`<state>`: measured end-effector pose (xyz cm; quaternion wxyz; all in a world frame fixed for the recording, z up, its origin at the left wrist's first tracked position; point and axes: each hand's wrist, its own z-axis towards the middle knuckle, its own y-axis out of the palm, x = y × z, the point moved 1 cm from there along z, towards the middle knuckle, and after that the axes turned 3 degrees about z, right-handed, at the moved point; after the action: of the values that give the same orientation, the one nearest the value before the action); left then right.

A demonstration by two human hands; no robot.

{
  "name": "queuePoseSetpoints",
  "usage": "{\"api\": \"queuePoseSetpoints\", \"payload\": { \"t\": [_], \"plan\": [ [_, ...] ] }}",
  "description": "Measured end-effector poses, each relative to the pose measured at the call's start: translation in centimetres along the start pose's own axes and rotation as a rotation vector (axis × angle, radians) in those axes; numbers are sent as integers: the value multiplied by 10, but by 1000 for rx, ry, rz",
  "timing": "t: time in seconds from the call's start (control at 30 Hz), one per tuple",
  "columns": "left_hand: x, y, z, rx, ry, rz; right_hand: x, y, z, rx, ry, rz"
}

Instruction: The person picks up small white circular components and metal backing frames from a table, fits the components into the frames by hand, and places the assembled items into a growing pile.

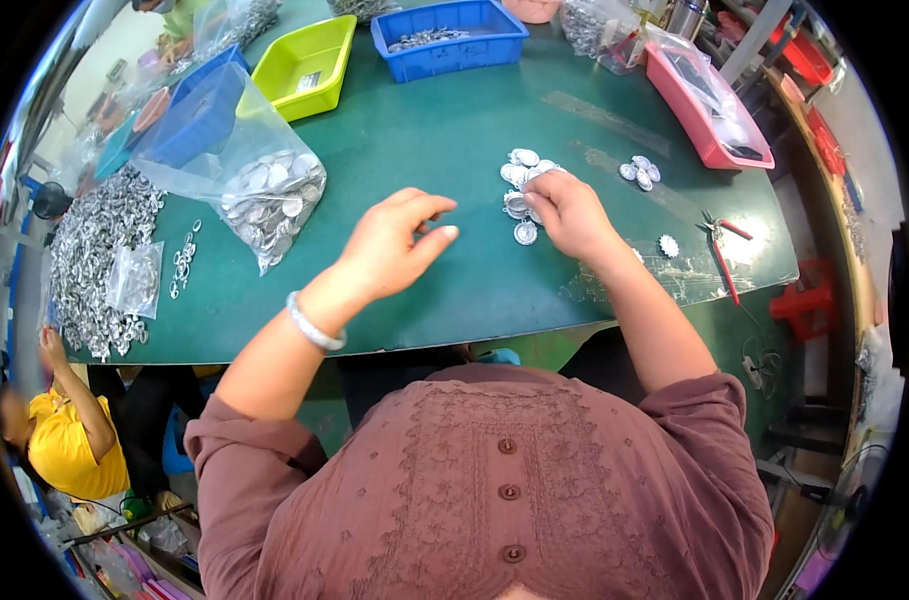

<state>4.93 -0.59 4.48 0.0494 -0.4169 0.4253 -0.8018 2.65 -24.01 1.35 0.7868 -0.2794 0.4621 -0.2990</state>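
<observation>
My left hand (400, 240) hovers over the green table with its thumb and fingers apart and nothing between them. A pale bracelet is on that wrist. My right hand (572, 218) reaches into a small heap of round silver pendants (525, 158), fingers curled and thumb pressed toward them. Its fingertips are among the pendants, and what they pinch is partly hidden. One pendant (526, 233) lies at the near edge of the heap. Farther right are a small group of similar pendants (641, 172) and a single scalloped round piece (669, 245).
Red-handled pliers (725, 255) lie at the right. A clear bag of silver discs (275, 195) and a large pile of metal pieces (100, 255) occupy the left. Blue (450, 62), lime (330, 85) and pink (695, 120) bins line the far side. A person in yellow (70, 440) sits at left.
</observation>
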Motion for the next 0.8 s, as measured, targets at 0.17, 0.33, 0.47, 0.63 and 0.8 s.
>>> {"api": "queuePoseSetpoints", "payload": {
  "t": [0.17, 0.33, 0.47, 0.63, 0.8],
  "plan": [
    [-14, 38, 21, -110, -234, -493, -39, 0, 9, -248, 94, 231],
    [-21, 39, 25, -77, -405, -976, -37, 6, 10, -87, 305, 522],
    [-31, 39, 24, -24, -462, -1185, -34, 10, 8, -142, 448, 635],
    [-37, 41, 21, -35, -456, -1281, -40, 18, 12, -147, 452, 612],
    [-40, 41, 17, -38, -435, -1339, -41, 25, 12, -51, 504, 724]
  ]
}}
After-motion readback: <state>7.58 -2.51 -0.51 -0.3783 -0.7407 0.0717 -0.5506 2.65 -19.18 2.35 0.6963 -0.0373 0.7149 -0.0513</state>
